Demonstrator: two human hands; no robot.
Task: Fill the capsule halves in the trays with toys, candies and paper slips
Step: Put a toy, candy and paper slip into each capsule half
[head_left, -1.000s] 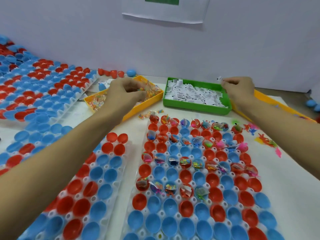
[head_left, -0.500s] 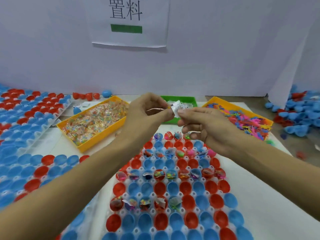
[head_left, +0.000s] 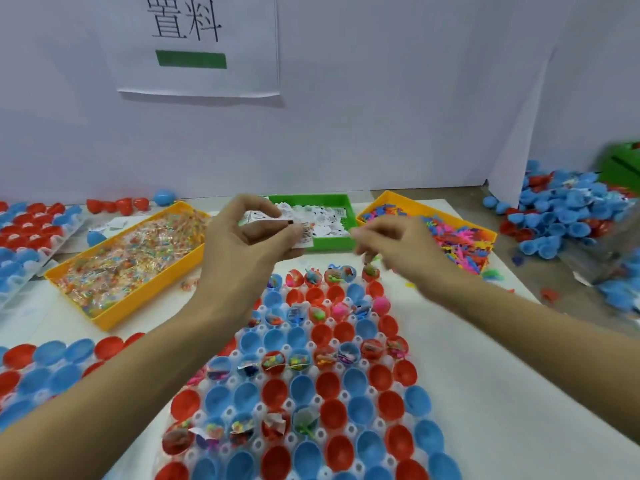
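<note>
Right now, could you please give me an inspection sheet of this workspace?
Surface: white table, mostly covered.
Job's things: centre capsule tray, some rows filled; yellow candy bin; green slip bin; yellow toy bin.
Clutter: loose capsule halves heaped at right; stray toys beside the tray.
Hands: left hand pinches paper slips; right hand blurred, over the far row.
Cables: nothing seen.
Surroundings: white wall, paper sign.

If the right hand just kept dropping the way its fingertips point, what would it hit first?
Probably the red plastic capsule half at the far right of the tray's back row. The right hand hovers over it with fingers curled downward, though blur makes the depth uncertain.
</note>
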